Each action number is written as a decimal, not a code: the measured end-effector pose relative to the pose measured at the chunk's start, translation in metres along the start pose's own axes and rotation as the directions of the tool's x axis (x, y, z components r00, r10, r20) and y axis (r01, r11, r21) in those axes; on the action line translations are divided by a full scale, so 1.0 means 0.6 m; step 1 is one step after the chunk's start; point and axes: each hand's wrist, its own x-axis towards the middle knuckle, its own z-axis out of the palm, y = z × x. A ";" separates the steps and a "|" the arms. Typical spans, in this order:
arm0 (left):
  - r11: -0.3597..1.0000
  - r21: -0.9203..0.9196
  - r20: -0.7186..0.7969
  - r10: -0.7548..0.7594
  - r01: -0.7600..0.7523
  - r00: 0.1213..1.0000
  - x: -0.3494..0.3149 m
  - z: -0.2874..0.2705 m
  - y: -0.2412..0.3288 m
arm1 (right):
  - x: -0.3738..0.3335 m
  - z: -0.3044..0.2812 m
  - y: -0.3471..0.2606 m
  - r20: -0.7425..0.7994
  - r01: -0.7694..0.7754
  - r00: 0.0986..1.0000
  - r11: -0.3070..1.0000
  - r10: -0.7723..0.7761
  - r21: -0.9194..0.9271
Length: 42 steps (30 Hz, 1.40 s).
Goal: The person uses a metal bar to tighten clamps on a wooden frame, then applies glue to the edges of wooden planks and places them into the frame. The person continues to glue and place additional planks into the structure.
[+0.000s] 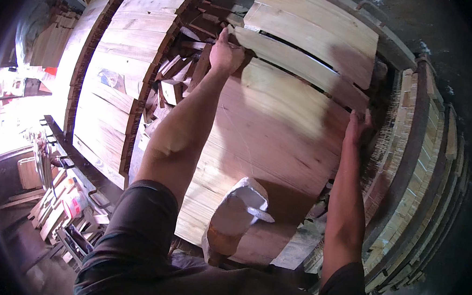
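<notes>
A narrow pale wooden board (300,65) runs crosswise in front of me, dark gaps showing along both its long edges. My left hand (226,54) is closed on its left end, the thumb stretched along the end. At the other end my right hand (359,125) is closed round the board's corner, its fingers partly in shadow. On the near side lies a wide panel of boards (280,134); beyond the gap lies another panel (313,28). Close to my body, a white-crusted container (226,217) stands on the near panel with a whitish stick (260,214) in it.
Long jointed wooden panels (117,59) lie to the left. Offcuts (172,89) fill the space beside my left arm. Curving along the right are stacked boards (407,174) with rough ends. A dark metal rail (78,165) and loose wood pieces (54,206) are at the lower left.
</notes>
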 end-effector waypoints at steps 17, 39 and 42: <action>0.976 0.215 0.027 -0.036 0.029 0.999 0.013 0.004 0.059 | -0.016 0.003 -0.036 0.185 -0.097 0.983 0.906 0.021 0.411; 0.987 0.141 -0.018 0.077 -0.074 0.997 0.040 0.027 -0.004 | -0.003 0.027 -0.002 0.134 0.188 0.960 0.924 -0.244 0.332; 0.983 0.183 -0.025 0.019 -0.014 1.000 0.018 0.027 0.045 | -0.002 0.019 0.000 0.089 0.146 0.981 0.955 -0.174 0.259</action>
